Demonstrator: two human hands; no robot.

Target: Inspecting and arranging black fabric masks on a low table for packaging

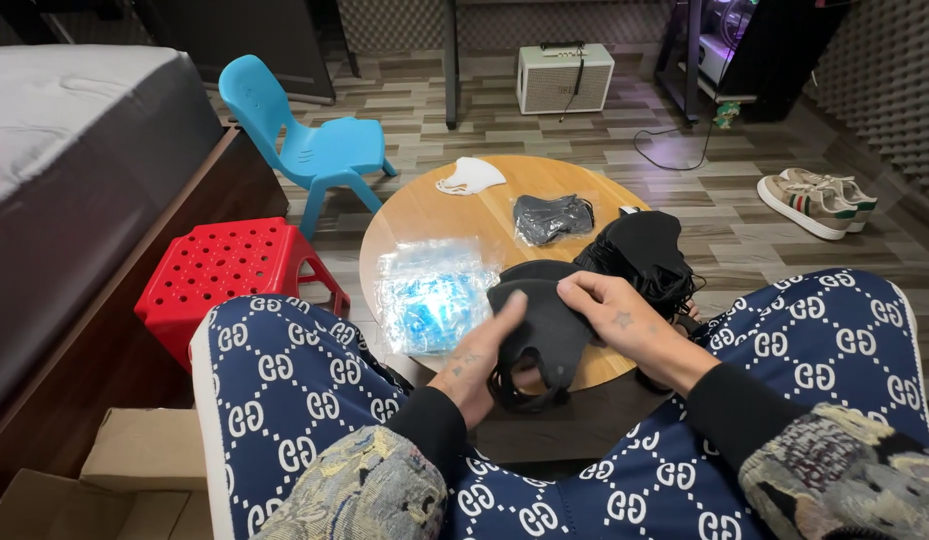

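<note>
Both of my hands hold one black cloth face mask (pixel 540 318) over the near edge of a round wooden table (pixel 424 212). My left hand (pixel 476 362) grips its lower left side, thumb on top. My right hand (pixel 616 316) pinches its upper right edge. Just behind my right hand lies a heap of more black masks (pixel 639 252). A clear plastic bag of blue masks (pixel 431 293) rests on the table left of my hands.
A bagged dark mask (pixel 551 217) and a white mask (pixel 470 176) lie farther back on the table. A red stool (pixel 224 268), blue chair (pixel 304 140) and bed (pixel 74 160) stand left. Cardboard boxes (pixel 144 465) sit at lower left; shoes (pixel 816 198) at right.
</note>
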